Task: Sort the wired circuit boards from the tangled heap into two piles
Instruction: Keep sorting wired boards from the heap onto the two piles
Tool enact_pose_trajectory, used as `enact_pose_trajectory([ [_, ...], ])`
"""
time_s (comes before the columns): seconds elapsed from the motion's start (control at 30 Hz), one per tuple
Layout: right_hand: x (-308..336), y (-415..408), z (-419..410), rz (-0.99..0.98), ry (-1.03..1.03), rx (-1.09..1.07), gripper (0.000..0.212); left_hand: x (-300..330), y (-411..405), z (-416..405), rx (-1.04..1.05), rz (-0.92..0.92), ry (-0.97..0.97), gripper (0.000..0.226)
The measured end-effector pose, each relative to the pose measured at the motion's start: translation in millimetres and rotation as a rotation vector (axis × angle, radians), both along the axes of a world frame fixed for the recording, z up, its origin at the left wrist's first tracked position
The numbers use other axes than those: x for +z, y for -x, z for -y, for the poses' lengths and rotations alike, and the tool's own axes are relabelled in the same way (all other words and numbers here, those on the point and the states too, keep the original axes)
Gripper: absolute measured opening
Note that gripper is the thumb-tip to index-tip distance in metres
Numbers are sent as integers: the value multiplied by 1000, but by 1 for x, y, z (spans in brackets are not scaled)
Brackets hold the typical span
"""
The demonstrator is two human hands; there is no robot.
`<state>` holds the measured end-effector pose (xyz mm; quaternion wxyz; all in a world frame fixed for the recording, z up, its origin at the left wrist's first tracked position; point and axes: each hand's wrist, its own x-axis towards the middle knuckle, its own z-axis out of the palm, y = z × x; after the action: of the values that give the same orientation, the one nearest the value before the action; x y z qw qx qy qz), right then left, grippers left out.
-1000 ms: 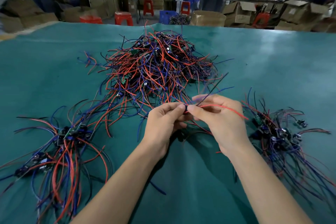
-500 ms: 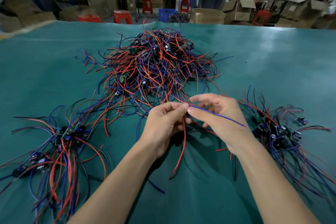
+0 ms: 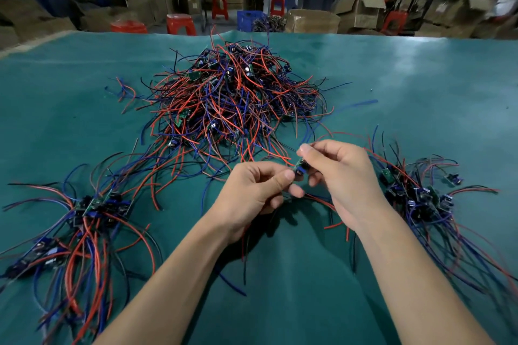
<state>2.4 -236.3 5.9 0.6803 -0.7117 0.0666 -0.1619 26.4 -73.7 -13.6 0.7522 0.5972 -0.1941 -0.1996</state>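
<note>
In the head view, a small circuit board (image 3: 300,169) is now pinched between the left hand (image 3: 252,193) and right hand (image 3: 344,176), where half a second earlier only its blue wire was drawn out. Inspection seems underway before either pile, with the tangled heap (image 3: 232,109) just beyond.

The scene is bright and evenly lit, and the light seems to come from above and from the open, overexposed area far behind. A pale glare lies on the green table cover (image 3: 420,64) at the upper right. Soft dark shadows fall under the left hand (image 3: 252,193) and the right hand (image 3: 344,176), toward the viewer, and under both forearms. The middle of the picture is quite sharp. The background with cardboard boxes (image 3: 361,8) and red stools (image 3: 179,24) is blurred, mostly at the corners. The wide lens bends the far table edge into a curve and stretches the forearms at the bottom.
</note>
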Motion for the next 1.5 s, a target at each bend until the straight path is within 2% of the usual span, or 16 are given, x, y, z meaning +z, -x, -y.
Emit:
enact_pose_trajectory([
  [0.13, -4, -3, 7, 38, 314, -153, 21, -1, -1, 1, -27, 6, -18, 17],
  [0.2, -4, -4, 14, 70, 386, -258, 22, 0, -1, 1, -47, 18, -15, 16],
  [0.33, -2, -5, 34, 124, 408, -466, 21, 1, 1, 3, -101, 44, -35, 16],
  [0.43, -4, -7, 51, 152, 254, -675, 21, 0, 3, 3, -99, 60, -60, 16],
  [0.5, -4, -6, 61, 132, 177, -871, 30, 0, 3, 4, -33, 43, -54, 16],
  [0.57, 2, 0, 59, 124, 202, -977, 32, 1, 2, 5, 78, -7, -8, 16],
  [0.63, 7, 2, 39, 81, 237, -744, 40, 1, 0, 6, 159, -46, 36, 14],
  [0.7, 7, 4, 8, -38, 351, -295, 45, -1, 0, 7, 189, -51, 54, 14],
  [0.73, 6, 6, -5, -57, 409, -111, 39, -1, 0, 6, 187, -39, 47, 14],
  [0.8, 3, 5, -16, 6, 423, 23, 17, 0, 1, 6, 155, -9, 15, 18],
  [0.83, 2, 5, -15, 30, 391, 23, 8, 0, 1, 5, 140, -4, -1, 22],
  [0.93, 0, 5, -11, 49, 334, 3, 9, 3, 1, 5, 111, 3, -78, 26],
  [1.07, -1, 1, -10, 140, 340, -152, 4, 6, 3, 4, 23, 43, -103, 24],
  [1.33, 17, 2, 33, 333, -43, -588, 9, 8, 11, 8, -58, 145, -209, 28],
  [1.43, 42, 9, 29, 422, -75, -627, 15, 9, 10, 7, -38, 136, -214, 25],
  [1.5, 64, 11, 11, 469, -67, -557, 16, 9, 9, 7, -27, 120, -200, 24],
])
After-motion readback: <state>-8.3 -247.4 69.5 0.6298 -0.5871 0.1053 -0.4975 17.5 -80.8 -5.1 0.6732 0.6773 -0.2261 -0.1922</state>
